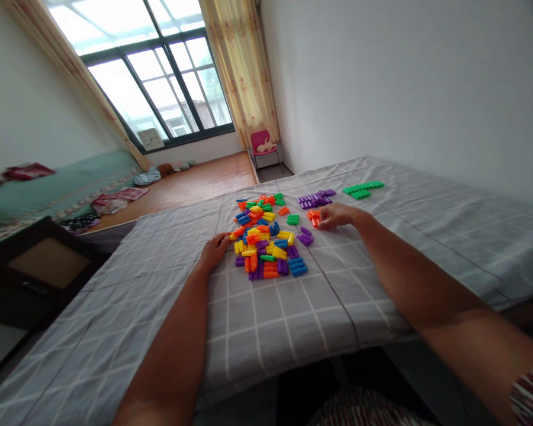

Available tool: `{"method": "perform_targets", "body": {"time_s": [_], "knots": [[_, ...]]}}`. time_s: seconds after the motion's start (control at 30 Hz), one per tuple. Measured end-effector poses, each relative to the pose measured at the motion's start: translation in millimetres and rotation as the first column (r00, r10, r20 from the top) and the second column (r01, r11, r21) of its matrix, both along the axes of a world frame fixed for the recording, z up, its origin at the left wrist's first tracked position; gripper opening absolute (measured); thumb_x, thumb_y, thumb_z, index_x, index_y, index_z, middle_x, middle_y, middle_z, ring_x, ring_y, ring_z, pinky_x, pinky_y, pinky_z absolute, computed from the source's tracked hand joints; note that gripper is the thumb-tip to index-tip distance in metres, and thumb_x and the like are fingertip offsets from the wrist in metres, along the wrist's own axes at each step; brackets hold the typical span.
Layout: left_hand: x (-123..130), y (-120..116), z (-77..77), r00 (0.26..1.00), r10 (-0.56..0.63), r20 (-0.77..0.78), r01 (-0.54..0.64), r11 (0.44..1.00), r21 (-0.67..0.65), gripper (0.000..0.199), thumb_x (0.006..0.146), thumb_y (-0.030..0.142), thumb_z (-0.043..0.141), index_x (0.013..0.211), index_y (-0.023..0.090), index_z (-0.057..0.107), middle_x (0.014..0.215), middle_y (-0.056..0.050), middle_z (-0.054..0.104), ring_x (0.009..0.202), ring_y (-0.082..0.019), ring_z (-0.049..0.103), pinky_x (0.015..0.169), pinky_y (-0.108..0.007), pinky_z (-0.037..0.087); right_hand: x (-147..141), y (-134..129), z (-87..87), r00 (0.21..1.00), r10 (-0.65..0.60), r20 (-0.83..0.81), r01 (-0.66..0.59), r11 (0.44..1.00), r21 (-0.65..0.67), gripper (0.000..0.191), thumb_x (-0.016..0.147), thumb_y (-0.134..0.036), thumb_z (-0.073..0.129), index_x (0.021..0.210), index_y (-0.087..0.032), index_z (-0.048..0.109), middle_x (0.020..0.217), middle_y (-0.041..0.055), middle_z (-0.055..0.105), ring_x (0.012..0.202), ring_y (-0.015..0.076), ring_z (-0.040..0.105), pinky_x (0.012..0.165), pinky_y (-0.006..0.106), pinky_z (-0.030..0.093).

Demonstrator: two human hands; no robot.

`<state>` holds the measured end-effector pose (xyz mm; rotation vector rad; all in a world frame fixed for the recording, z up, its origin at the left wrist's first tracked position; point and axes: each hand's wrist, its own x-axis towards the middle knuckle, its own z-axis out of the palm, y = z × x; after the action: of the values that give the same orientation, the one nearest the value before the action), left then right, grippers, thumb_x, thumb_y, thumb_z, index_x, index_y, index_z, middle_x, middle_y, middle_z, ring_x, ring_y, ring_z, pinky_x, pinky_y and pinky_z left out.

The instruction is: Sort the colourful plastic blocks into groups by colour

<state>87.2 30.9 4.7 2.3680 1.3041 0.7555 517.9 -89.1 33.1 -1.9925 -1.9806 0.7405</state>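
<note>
A mixed pile of plastic pieces in orange, yellow, blue, green and purple lies on the grey checked cloth. At the pile's left edge, my left hand has its fingers closed by a yellow and orange piece; whether it grips one is unclear. My right hand pinches orange pieces right of the pile. Just beyond them is a purple group, and farther right a green group. Loose green and purple pieces lie between the pile and my right hand.
A white wall runs along the right. Behind the cloth-covered surface are a pink chair, a wooden platform and a window with curtains. A dark cabinet stands at the left.
</note>
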Motion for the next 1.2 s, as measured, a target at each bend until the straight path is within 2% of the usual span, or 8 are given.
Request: {"method": "perform_targets", "body": {"time_s": [0.13,0.23,0.37,0.5,0.67,0.8,0.97,1.2], "knots": [[0,1,-1.6,1.0,0.007,-0.004,-0.007,1.0,-0.005,0.045,0.089,0.043,0.04,0.115,0.019,0.067,0.118,-0.006,0.068,0.11,-0.022,0.06,0.097,-0.033,0.045,2,0,2.0,0.999,-0.015,0.034,0.013,0.998,0.056,0.041,0.065,-0.056,0.072,0.073,-0.016,0.065,0.066,0.0034,0.067,0.062,0.0161,0.059,0.058,0.024,0.039],[0,1,-3.1,1.0,0.0,0.0,0.0,1.0,-0.014,0.044,0.091,0.042,0.039,0.116,0.019,0.066,0.119,-0.005,0.068,0.111,-0.021,0.06,0.097,-0.033,0.044,-8,2,5.2,1.0,-0.002,-0.009,0.004,0.972,0.234,0.04,0.074,-0.055,0.064,0.076,-0.015,0.065,0.069,0.0041,0.068,0.064,0.0153,0.059,0.059,0.024,0.039],[0,2,-6.6,1.0,-0.007,0.02,0.007,1.0,-0.018,0.043,0.091,0.041,0.04,0.116,0.018,0.066,0.115,-0.006,0.069,0.107,-0.021,0.061,0.095,-0.032,0.045,-60,11,10.0,0.986,0.141,-0.093,-0.082,0.879,0.471,0.035,0.086,-0.046,0.052,0.091,-0.015,0.066,0.079,0.0047,0.07,0.068,0.0142,0.06,0.063,0.023,0.042],[0,4,-9.9,0.999,-0.015,0.042,0.016,1.0,-0.006,0.041,0.092,0.039,0.04,0.115,0.018,0.066,0.115,-0.006,0.069,0.108,-0.02,0.06,0.095,-0.031,0.045,-128,30,15.0,0.955,0.275,0.114,-0.291,0.786,0.546,0.024,0.087,-0.03,0.055,0.103,-0.016,0.067,0.1,0.0075,0.071,0.088,0.0173,0.063,0.078,0.025,0.045],[0,5,-11.9,0.999,-0.024,0.041,0.023,1.0,0.014,0.04,0.092,0.037,0.04,0.114,0.017,0.067,0.115,-0.007,0.069,0.108,-0.02,0.061,0.095,-0.031,0.045,-167,59,12.9,0.916,0.155,0.371,-0.29,0.893,0.344,0.03,0.087,-0.03,0.059,0.112,-0.017,0.066,0.106,0.0129,0.07,0.099,0.0251,0.063,0.082,0.031,0.048],[0,4,-11.4,0.999,-0.031,0.033,0.031,0.999,0.011,0.039,0.092,0.036,0.04,0.114,0.019,0.067,0.115,-0.006,0.069,0.107,-0.019,0.061,0.094,-0.029,0.045,-162,68,7.9,0.942,0.237,0.236,-0.308,0.89,0.337,0.03,0.083,-0.025,0.062,0.112,-0.017,0.067,0.105,0.0108,0.07,0.091,0.0229,0.066,0.078,0.03,0.05],[0,4,-9.8,0.999,-0.022,0.025,0.022,1.0,0.004,0.039,0.092,0.038,0.041,0.115,0.019,0.067,0.115,-0.006,0.069,0.107,-0.02,0.061,0.094,-0.029,0.046,-134,64,10.0,0.895,0.313,-0.319,-0.184,0.909,0.375,0.042,0.076,-0.036,0.07,0.115,-0.019,0.066,0.101,0.0067,0.071,0.087,0.0182,0.065,0.079,0.029,0.053],[0,2,-7.0,0.999,-0.026,0.029,0.026,1.0,0.01,0.041,0.091,0.041,0.041,0.114,0.019,0.067,0.114,-0.005,0.07,0.106,-0.021,0.061,0.094,-0.031,0.046,-69,30,25.4,0.789,0.126,-0.602,0.049,0.963,0.266,0.054,0.077,-0.042,0.067,0.126,-0.023,0.059,0.115,0.0083,0.065,0.089,0.0179,0.063,0.069,0.027,0.054]]}}
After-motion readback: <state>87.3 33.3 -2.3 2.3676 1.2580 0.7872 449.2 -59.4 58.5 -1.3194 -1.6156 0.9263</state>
